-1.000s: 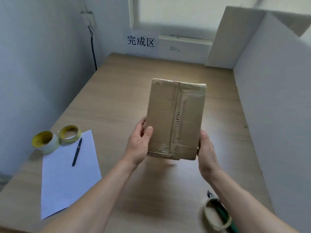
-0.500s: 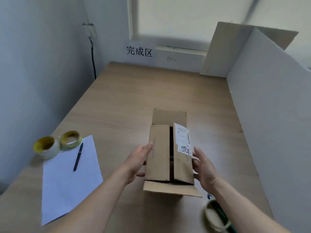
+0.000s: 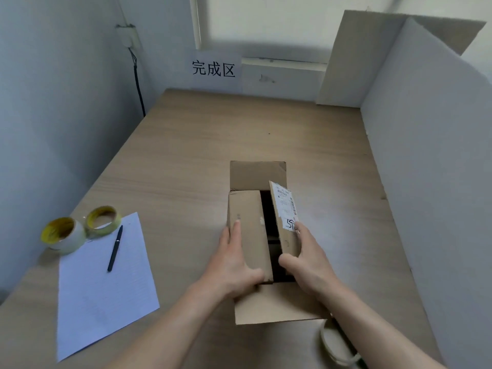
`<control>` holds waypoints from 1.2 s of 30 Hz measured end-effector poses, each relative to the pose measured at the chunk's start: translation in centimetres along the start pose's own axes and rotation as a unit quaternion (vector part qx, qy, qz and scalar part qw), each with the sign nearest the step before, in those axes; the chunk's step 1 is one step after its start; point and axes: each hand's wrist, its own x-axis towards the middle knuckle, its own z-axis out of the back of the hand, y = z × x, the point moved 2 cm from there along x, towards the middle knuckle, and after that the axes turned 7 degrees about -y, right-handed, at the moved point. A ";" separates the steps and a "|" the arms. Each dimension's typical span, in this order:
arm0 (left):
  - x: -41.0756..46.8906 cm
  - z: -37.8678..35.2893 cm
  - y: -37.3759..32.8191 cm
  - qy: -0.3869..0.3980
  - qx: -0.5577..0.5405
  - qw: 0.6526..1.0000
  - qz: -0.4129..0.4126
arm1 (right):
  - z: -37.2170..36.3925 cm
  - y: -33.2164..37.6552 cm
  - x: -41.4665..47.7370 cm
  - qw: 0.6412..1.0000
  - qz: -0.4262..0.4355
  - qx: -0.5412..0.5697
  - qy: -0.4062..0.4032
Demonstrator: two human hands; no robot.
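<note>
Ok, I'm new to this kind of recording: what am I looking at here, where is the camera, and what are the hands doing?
No machine here: these are a person's two bare hands. The view comes from a wide-angle camera worn on the head, looking forward and down at them. On the wooden table stands a cardboard box with its top flaps partly open. The left hand lies flat on the left flap, fingers straight; the right hand holds the labelled right flap between thumb and fingers. At the left lie a sheet of paper with a pen on it and two tape rolls at its far corner. Another tape roll sits at bottom right, partly out of view.
</note>
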 end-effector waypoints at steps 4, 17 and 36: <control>2.3 -0.5 -2.2 0.006 -0.010 1.000 0.022 | 2.6 -0.5 3.3 0.988 -0.007 0.132 -0.082; 16.2 -3.6 -13.4 -0.098 0.003 0.993 -0.068 | 12.9 -5.0 17.1 0.934 -0.075 0.216 -0.275; 35.0 -14.8 -28.8 0.071 -0.246 0.967 -0.022 | 28.3 -8.9 33.2 0.920 -0.109 -0.252 -0.280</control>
